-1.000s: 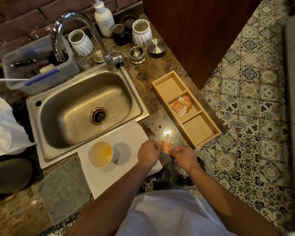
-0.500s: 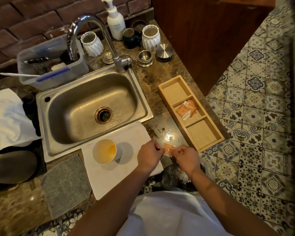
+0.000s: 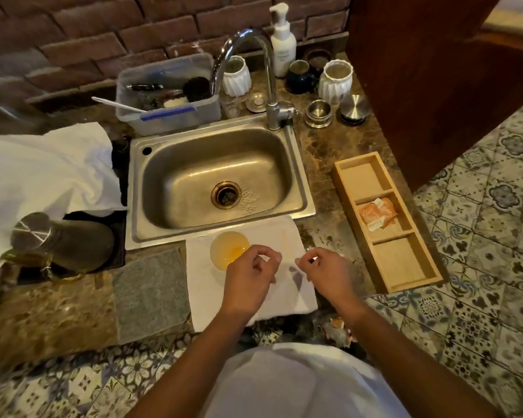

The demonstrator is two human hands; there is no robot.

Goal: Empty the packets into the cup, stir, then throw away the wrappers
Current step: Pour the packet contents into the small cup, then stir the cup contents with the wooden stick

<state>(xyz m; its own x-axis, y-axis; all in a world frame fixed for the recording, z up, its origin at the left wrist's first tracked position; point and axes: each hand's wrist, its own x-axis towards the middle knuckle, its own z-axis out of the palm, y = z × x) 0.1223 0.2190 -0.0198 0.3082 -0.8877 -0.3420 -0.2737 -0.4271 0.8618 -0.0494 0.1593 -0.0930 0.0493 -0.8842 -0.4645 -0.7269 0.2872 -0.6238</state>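
**Two hands over one cup, packets in tray**

Head view: one cup [image 3: 228, 249] with orange liquid stands on one white cloth [image 3: 296, 236] on the worktop [image 3: 323, 164]. Left hand [image 3: 249, 283] and right hand [image 3: 329, 274] hover beside it, fingers curled; what either grip pinches cannot be told. Orange packets [image 3: 376, 213], roughly two, lie in the middle of the wooden tray's [image 3: 405, 286] three compartments.

1. We can't read any text in this view.
2. Pump bottle [image 3: 282, 43] behind the faucet carries a faint grey print — too small and blurred for us to make out.
3. Orange packets [image 3: 377, 213] in the wooden tray [image 3: 405, 276] show white patches — we see no legible lettering.
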